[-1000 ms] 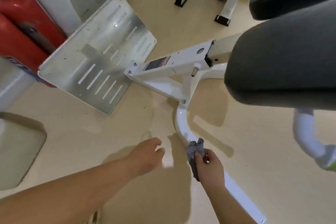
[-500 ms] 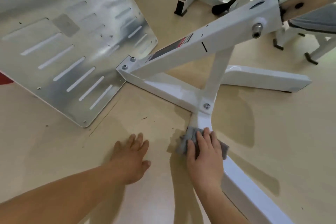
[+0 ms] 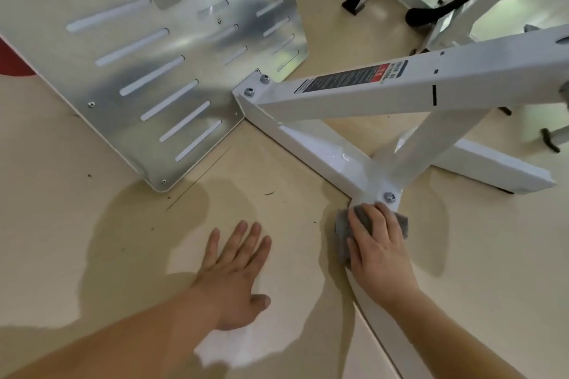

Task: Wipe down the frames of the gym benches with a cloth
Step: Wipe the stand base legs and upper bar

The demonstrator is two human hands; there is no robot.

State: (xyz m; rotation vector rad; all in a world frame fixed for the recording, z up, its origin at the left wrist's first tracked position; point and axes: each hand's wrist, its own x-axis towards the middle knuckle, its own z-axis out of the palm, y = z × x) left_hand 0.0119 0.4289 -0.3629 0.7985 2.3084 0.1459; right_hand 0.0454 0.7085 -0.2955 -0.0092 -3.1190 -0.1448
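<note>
Right hand (image 3: 380,251) presses a cloth (image 3: 342,232) flat on the frame (image 3: 326,151) near a bolt (image 3: 389,196) that may snag it; left hand (image 3: 234,277), empty, splays on the floor (image 3: 92,224).

brightness: pretty even indoor light, nothing dim or blown out
shadows: soft blobs on the floor (image 3: 308,163) around the left hand (image 3: 234,283) and to the right of the frame (image 3: 332,157), so light's coming from above
glare: shiny streaks on the metal plate (image 3: 172,71), small highlight on the white frame
blur: right hand (image 3: 380,252) and cloth (image 3: 342,237) a bit smeared
distortion: wide-angle, straight edges bow out near the borders
</note>
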